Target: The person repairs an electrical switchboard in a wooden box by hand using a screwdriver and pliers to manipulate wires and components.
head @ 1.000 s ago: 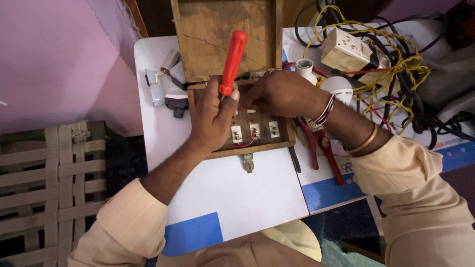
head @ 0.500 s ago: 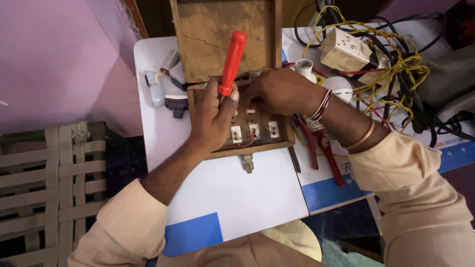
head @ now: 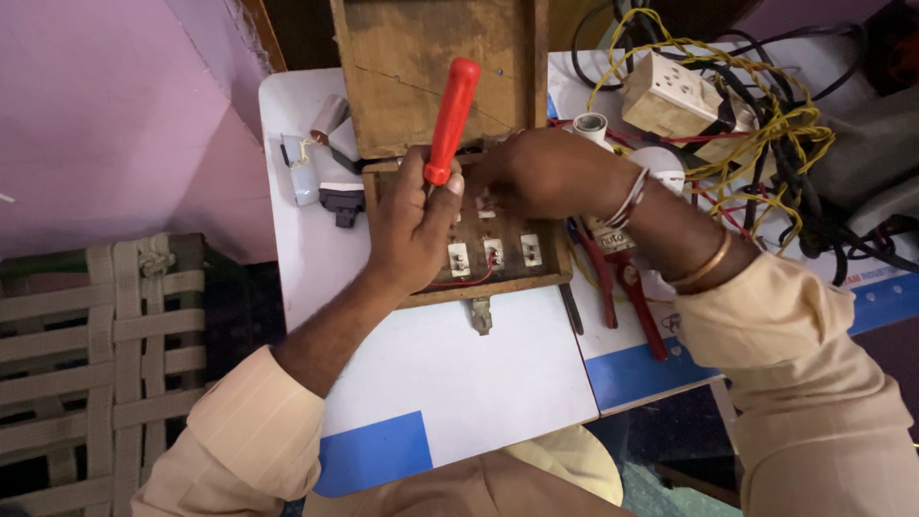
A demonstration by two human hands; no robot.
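Observation:
A wooden switch board with several small white switch backs lies on the white table, its hinged wooden lid standing open behind it. My left hand rests on the board's left part and grips a screwdriver with a red-orange handle that points up and away from me. My right hand is curled over the board's upper middle, fingertips pressed among the fittings; whatever it pinches is hidden. Bangles sit on my right wrist.
Red-handled pliers lie right of the board. A tangle of yellow and black wires with a cream socket box fills the back right. Small electrical parts lie at the left. A woven strap seat stands beside the table.
Both hands stay on the board almost unmoved. The red screwdriver handle keeps its upright tilt.

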